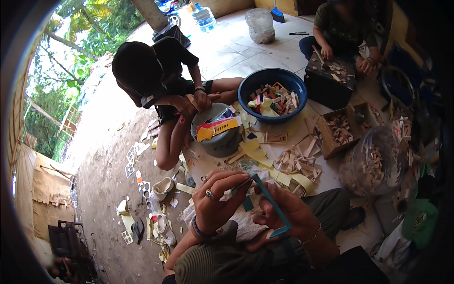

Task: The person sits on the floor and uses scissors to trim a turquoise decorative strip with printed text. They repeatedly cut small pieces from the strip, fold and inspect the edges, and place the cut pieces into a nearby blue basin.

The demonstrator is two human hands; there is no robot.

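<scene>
Above my lap, both hands hold a thin teal strip point(275, 206) bent at a corner near its top. My left hand point(218, 196), with a ring on one finger, pinches the strip near that corner. My right hand point(294, 214) grips its long side, the fingers curled behind and below it. The strip's lower end slants to the left below my right hand. A small teal piece point(248, 203) shows between the hands; I cannot tell whether it belongs to the strip. Whitish cloth or sacking point(246, 227) lies beneath my hands.
Ahead stand a blue basin point(242, 102) of wooden pieces and a grey bucket point(220, 149) with printed strips. Scraps of wood point(297, 163) lie nearby. On the right are a wooden box point(326, 149) and a clear tub point(362, 177). Two people sit working across from me.
</scene>
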